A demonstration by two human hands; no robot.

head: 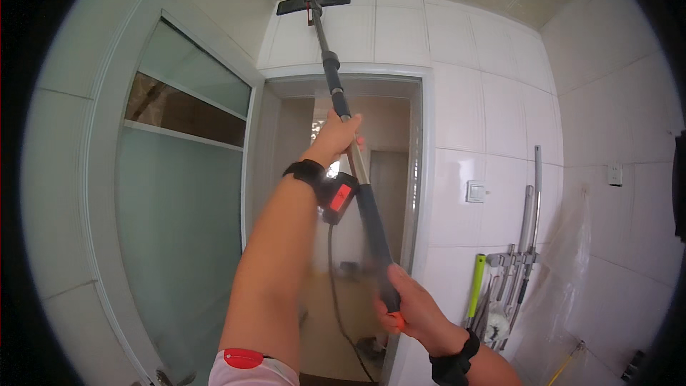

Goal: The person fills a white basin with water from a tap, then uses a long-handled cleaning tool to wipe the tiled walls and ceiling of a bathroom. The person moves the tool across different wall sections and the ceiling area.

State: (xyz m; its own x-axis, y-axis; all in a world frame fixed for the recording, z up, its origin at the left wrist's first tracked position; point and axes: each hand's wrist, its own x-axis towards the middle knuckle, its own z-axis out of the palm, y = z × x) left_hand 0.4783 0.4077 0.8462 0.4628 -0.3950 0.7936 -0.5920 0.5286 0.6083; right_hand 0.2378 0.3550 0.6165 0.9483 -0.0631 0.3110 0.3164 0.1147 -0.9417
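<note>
A long telescopic pole (378, 230) slants upward in front of a doorway. My left hand (338, 136) grips its metal section about halfway up. Lower down, my right hand (410, 305) is closed round the dark handle near its orange end. At the pole's top, a flat dark mop or brush head (314, 2) lies against the white wall tiles, just under the ceiling panels. Both wrists wear black straps, and a small black device with a red label (338, 199) hangs by my left wrist with a cable running down.
An open door with glass panels (179, 236) stands at the left, beside the white door frame (427, 171). Right of the frame are a light switch (475, 191), a wall rack (514, 259) holding several poles, a green handle (476, 285) and a wall socket (614, 174).
</note>
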